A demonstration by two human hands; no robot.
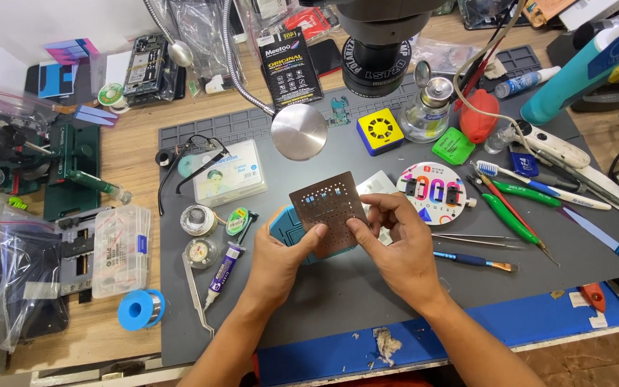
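Holding a thin square stencil between them, the left hand and right hand pinch it, left fingers at its lower edge, right fingers at its right side. The stencil is brownish metal, punched with rows of tiny holes and a few bluish rectangular openings, and hangs tilted above a blue block on the grey mat. The mat covers a wooden tabletop with a blue front strip. One microscope head hangs above; one round metal disc, one yellow fan, one red bulb, two green-handled tools.
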